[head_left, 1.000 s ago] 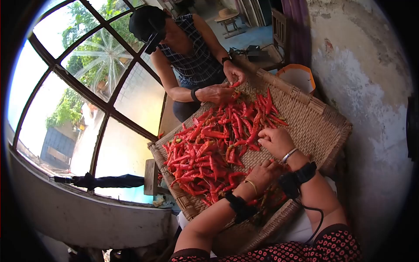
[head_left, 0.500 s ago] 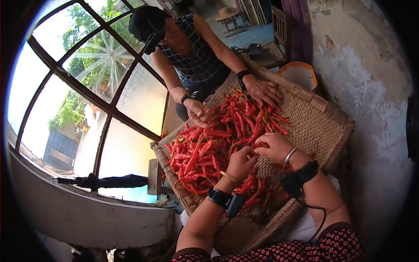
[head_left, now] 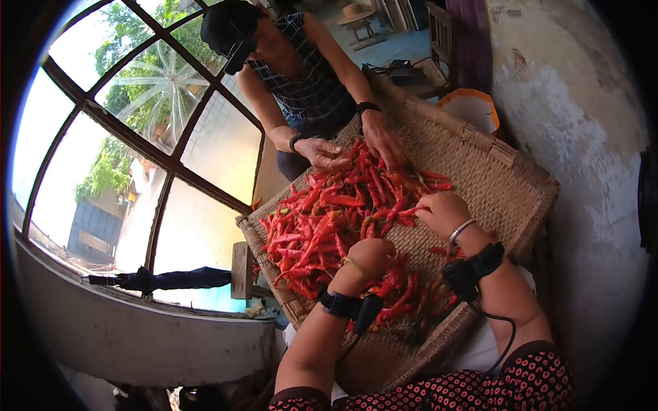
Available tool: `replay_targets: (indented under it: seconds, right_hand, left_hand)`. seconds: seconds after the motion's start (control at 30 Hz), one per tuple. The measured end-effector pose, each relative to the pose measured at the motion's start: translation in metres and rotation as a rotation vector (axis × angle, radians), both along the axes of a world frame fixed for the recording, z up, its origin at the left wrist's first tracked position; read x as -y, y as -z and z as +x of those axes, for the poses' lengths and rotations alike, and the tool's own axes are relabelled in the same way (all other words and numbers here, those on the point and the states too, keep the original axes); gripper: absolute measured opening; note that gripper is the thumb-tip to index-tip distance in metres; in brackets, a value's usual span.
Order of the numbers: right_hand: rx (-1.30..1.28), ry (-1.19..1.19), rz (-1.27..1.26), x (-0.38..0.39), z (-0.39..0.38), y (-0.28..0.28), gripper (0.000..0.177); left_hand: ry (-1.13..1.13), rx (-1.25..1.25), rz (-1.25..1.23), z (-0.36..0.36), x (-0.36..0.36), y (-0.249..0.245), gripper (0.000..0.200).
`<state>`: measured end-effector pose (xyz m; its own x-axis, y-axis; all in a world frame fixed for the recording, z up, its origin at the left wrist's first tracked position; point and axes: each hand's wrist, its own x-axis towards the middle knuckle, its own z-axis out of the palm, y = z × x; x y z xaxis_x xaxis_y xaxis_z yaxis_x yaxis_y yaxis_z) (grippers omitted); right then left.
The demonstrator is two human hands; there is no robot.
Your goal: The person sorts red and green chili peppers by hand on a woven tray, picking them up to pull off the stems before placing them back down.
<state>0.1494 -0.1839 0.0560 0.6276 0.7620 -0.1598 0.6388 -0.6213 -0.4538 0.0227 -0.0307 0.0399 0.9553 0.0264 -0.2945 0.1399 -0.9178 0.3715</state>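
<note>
Left hand [head_left: 370,259], right hand [head_left: 442,211] on chillies [head_left: 322,219].

Bare weave on right part of woven tray [head_left: 497,195] lay open: clear lane for hand. Chilli pile [head_left: 315,226] covered left and middle. Left hand [head_left: 370,260] sat among chillies at near end, right hand [head_left: 442,211] at pile's right edge. Co-worker's hands [head_left: 380,140] blocked far end. Wall [head_left: 589,151] crowded right rim. Window frame [head_left: 171,164] stood close on left. Orange-rimmed bucket [head_left: 469,109] stood beyond far corner.
</note>
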Motion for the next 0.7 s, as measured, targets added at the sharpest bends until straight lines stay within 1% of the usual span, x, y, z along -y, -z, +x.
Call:
replay_targets:
  seconds: [0.03, 0.07, 0.1, 0.13, 0.17, 0.2, 0.23, 0.27, 0.3, 0.33, 0.37, 0.4, 0.47, 0.5, 0.57, 0.6, 0.67, 0.7]
  right_hand:
    - [0.030, 0.139, 0.349, -0.002, 0.001, 0.007, 0.025]
    - [0.061, 0.280, 0.701, -0.002, 0.002, 0.011, 0.029]
    - [0.060, 0.272, 0.696, -0.002, 0.002, 0.010, 0.029]
    - [0.167, 0.236, 0.669, 0.000, 0.002, 0.008, 0.032]
    - [0.273, 0.201, 0.644, 0.001, 0.002, 0.008, 0.036]
    - [0.158, 0.144, 0.562, 0.001, 0.002, 0.010, 0.033]
    - [0.155, 0.141, 0.561, -0.001, 0.001, 0.013, 0.033]
    - [0.119, 0.056, 0.510, -0.002, 0.000, 0.016, 0.031]
    - [0.083, -0.027, 0.456, -0.002, -0.002, 0.019, 0.029]
    - [0.093, -0.036, 0.463, -0.003, -0.005, 0.019, 0.024]
    - [0.094, -0.039, 0.459, -0.004, -0.007, 0.019, 0.024]
    - [0.070, -0.042, 0.451, -0.006, -0.008, 0.019, 0.024]
    - [0.051, -0.055, 0.437, -0.007, -0.009, 0.020, 0.023]
    - [0.075, -0.090, 0.439, -0.008, -0.009, 0.022, 0.023]
    - [0.104, -0.124, 0.443, -0.009, -0.006, 0.022, 0.022]
    - [0.081, -0.154, 0.416, -0.008, -0.006, 0.022, 0.023]
    - [0.058, -0.185, 0.391, -0.008, -0.007, 0.019, 0.023]
    - [-0.006, -0.240, 0.351, -0.007, -0.008, 0.014, 0.025]
  left_hand:
    - [0.096, 0.004, 0.049, -0.003, 0.002, 0.001, 0.024]
    - [0.087, 0.006, 0.045, -0.005, 0.006, 0.001, 0.024]
    - [0.112, -0.116, 0.127, -0.008, 0.015, -0.008, 0.028]
    - [0.139, -0.241, 0.207, -0.010, 0.024, -0.014, 0.032]
    - [0.136, -0.244, 0.203, -0.013, 0.030, -0.015, 0.032]
    - [0.131, -0.299, 0.251, -0.018, 0.036, -0.014, 0.038]
    - [0.128, -0.353, 0.300, -0.025, 0.040, -0.012, 0.043]
    - [0.143, -0.258, 0.310, -0.033, 0.040, 0.001, 0.052]
    - [0.145, -0.261, 0.308, -0.040, 0.041, 0.007, 0.052]
    - [0.168, -0.161, 0.318, -0.045, 0.042, 0.011, 0.051]
    - [0.188, -0.058, 0.327, -0.048, 0.042, 0.015, 0.051]
    - [0.183, -0.055, 0.323, -0.050, 0.042, 0.022, 0.051]
    - [0.228, 0.079, 0.289, -0.049, 0.042, 0.034, 0.049]
    - [0.223, 0.087, 0.287, -0.047, 0.044, 0.029, 0.049]
    - [0.252, -0.144, 0.222, -0.038, 0.045, 0.014, 0.039]
    - [0.252, -0.144, 0.221, -0.037, 0.044, 0.015, 0.039]
    - [0.187, -0.080, 0.109, -0.035, 0.039, 0.016, 0.027]
    - [0.187, -0.080, 0.108, -0.033, 0.036, 0.011, 0.027]
